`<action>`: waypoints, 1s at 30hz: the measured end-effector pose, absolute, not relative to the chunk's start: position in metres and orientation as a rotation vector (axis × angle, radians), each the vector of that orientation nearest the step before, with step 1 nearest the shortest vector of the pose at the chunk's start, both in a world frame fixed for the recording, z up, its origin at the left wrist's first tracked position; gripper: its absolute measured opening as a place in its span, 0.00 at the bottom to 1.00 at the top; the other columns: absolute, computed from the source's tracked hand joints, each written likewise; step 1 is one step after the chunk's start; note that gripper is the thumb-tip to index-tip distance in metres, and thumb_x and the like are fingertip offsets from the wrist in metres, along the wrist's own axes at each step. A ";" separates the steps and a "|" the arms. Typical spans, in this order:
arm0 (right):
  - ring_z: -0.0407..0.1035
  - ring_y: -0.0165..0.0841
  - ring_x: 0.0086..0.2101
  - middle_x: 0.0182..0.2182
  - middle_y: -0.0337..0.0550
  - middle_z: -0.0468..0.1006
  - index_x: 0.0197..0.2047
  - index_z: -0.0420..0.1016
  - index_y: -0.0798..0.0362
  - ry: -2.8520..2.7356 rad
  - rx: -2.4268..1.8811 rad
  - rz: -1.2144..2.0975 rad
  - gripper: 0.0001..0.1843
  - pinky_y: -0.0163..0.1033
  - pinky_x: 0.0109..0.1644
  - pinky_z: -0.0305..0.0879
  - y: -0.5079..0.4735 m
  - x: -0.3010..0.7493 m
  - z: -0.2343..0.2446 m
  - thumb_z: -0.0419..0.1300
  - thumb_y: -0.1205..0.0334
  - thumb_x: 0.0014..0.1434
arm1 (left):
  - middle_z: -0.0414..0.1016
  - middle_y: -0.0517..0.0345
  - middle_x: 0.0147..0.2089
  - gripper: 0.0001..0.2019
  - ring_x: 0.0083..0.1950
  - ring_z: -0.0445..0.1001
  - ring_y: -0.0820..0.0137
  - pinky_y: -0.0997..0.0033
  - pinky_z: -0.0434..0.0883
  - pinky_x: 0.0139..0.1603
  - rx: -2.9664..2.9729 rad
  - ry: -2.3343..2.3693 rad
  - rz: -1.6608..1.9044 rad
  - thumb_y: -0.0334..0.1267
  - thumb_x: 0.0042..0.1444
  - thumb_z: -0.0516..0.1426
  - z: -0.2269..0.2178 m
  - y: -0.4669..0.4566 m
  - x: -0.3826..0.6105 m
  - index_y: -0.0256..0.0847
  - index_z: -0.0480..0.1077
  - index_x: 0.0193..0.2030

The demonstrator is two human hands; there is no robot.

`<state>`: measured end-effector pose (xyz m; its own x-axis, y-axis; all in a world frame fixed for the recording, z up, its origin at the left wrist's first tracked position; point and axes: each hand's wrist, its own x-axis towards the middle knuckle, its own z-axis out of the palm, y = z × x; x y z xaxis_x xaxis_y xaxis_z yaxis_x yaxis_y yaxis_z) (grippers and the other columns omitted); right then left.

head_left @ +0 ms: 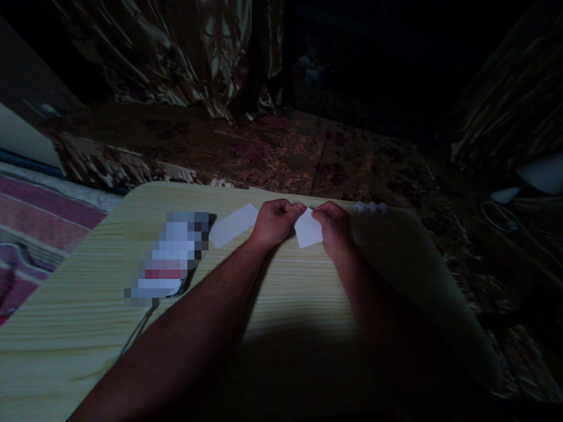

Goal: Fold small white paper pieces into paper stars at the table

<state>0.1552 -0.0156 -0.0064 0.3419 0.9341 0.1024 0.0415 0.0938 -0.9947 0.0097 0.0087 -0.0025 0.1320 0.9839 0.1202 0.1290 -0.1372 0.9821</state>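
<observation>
A small white piece of paper (308, 229) is held between my two hands above the wooden table. My left hand (276, 223) pinches its upper left edge with thumb and fingers. On the other side my right hand (335, 225) grips the upper right edge, fingers closed. Left of my left hand lies a white paper strip (233, 225) on the table. Several small folded white paper shapes (372, 208) sit in a row beyond my right hand, near the far edge. The dim light hides the finer folds of the held paper.
The light wooden table (303, 305) has rounded corners. A blurred-out device (167, 258) with a cable (132, 334) lies on its left side. Behind stands a surface covered in patterned cloth (272, 149), with shiny curtains (211, 53) above. Striped bedding (35, 217) is at the left.
</observation>
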 end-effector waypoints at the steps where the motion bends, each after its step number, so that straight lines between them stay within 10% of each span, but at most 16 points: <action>1: 0.60 0.28 0.21 0.17 0.31 0.66 0.24 0.69 0.52 -1.006 -1.295 0.877 0.07 0.33 0.23 0.53 -0.015 0.156 -0.008 0.62 0.60 0.44 | 0.65 0.62 0.20 0.22 0.21 0.58 0.78 0.75 0.55 0.22 1.451 1.126 1.125 0.56 0.48 0.62 -0.002 0.009 0.009 0.37 0.67 0.22; 30: 0.60 0.28 0.21 0.16 0.31 0.65 0.25 0.68 0.52 -0.900 -1.254 0.946 0.08 0.33 0.23 0.53 -0.009 0.161 -0.012 0.62 0.57 0.42 | 0.68 0.60 0.25 0.20 0.26 0.62 0.76 0.75 0.61 0.29 1.527 0.941 1.057 0.54 0.52 0.60 -0.003 0.009 0.008 0.36 0.69 0.27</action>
